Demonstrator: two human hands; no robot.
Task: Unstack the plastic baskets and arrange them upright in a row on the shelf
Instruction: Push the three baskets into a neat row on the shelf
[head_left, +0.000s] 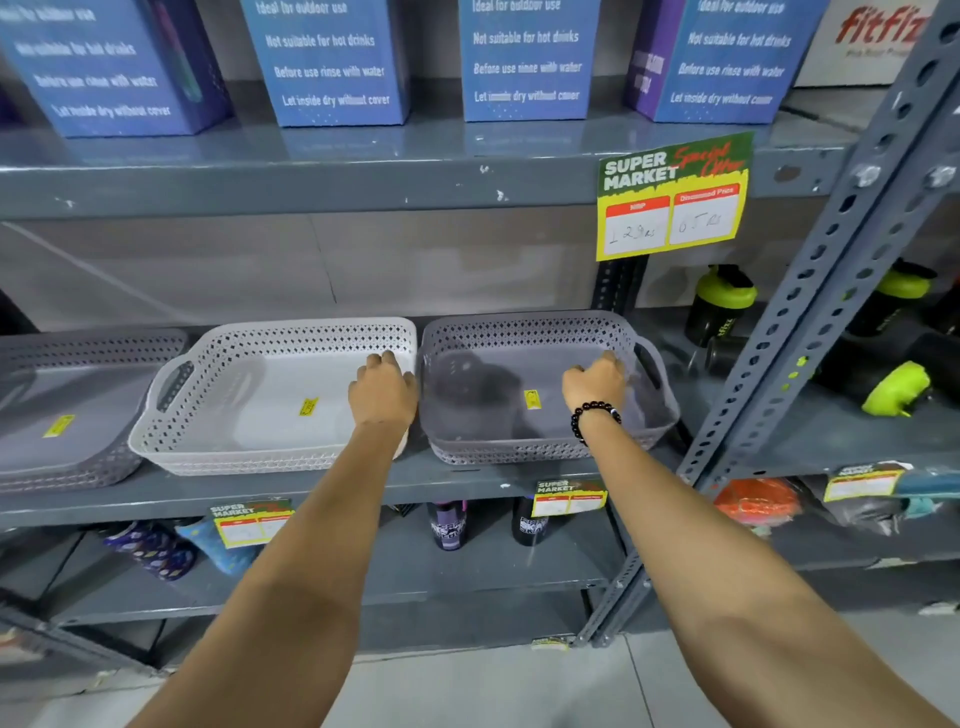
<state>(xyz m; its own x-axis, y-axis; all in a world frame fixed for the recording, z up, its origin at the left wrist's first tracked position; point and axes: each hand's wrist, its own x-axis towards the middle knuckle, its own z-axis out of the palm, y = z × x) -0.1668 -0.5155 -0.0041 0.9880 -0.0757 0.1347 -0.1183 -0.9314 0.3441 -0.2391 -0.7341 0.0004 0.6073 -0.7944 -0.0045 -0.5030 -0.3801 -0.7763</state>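
Three plastic baskets sit open side up in a row on the grey shelf (322, 491), and the white basket (218, 395) in the middle serves as the marker for the rest. The left hand (383, 391) is curled over its right-hand rim and handle, fingers closed on the plastic as far as the angle shows. Just to the right of the white basket, touching or nearly so, sits a grey basket (519, 436); the right hand (596, 383), wearing a bead bracelet (592, 418), reaches inside it with fingers bent at the far wall, though whether they pinch the lattice or merely rest on it cannot be told from here. To the left of the white basket lies a second grey basket (62, 415), partly out of frame. The risk lies in the rims: pulling either basket sideways could drag its neighbour along and skew the row, or nudge the right one toward the shaker bottles (719, 304) beyond.
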